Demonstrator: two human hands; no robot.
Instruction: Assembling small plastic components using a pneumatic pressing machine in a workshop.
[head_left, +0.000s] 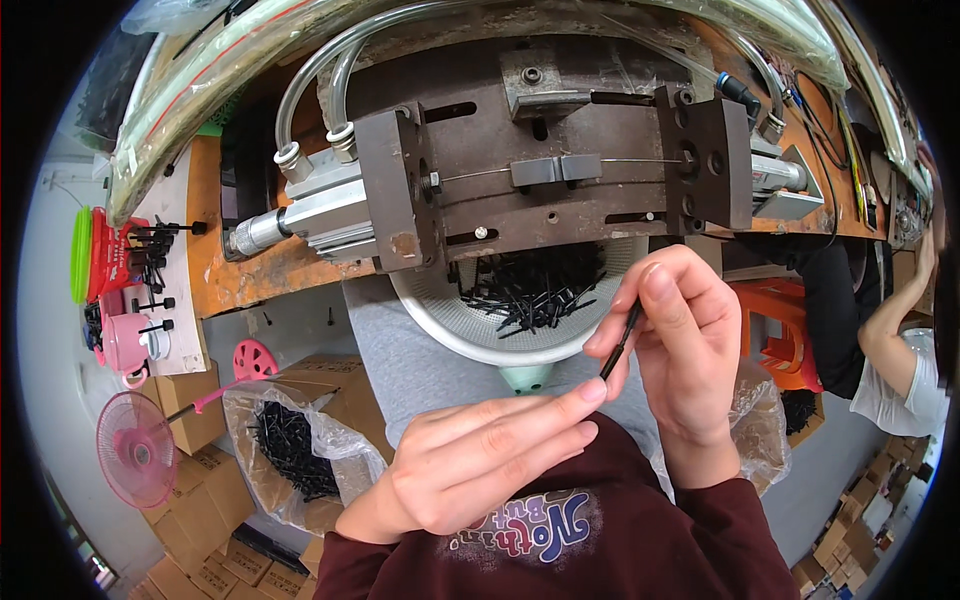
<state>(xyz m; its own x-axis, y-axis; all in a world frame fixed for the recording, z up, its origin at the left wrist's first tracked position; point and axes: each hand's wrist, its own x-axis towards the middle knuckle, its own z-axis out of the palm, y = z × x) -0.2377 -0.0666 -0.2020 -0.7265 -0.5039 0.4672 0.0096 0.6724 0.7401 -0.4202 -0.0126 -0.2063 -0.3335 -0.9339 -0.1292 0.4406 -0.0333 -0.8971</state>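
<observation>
A thin black rod-like part (622, 345) slants between my two hands, just in front of the basket. My right hand (690, 350) pinches its upper end between thumb and fingers. At the lower end, the fingertips of my left hand (490, 465) close on the rod, its fingers long and pressed together; the thumb is hidden behind them. Beyond my hands a white mesh basket (440, 335) holds a heap of similar black parts (540, 290). Above it stands a brown metal fixture (550, 215) with two small grey blocks (556, 170) at its middle, each joined to a thin rod.
Silver air cylinders (335, 215) with clear hoses flank the fixture on a wooden bench (240, 285). At left are a plastic bag of black parts (290, 450), a pink fan (138, 450) and cardboard boxes (205, 490). An orange stool (785, 320) and another person's arm (900, 310) are at right.
</observation>
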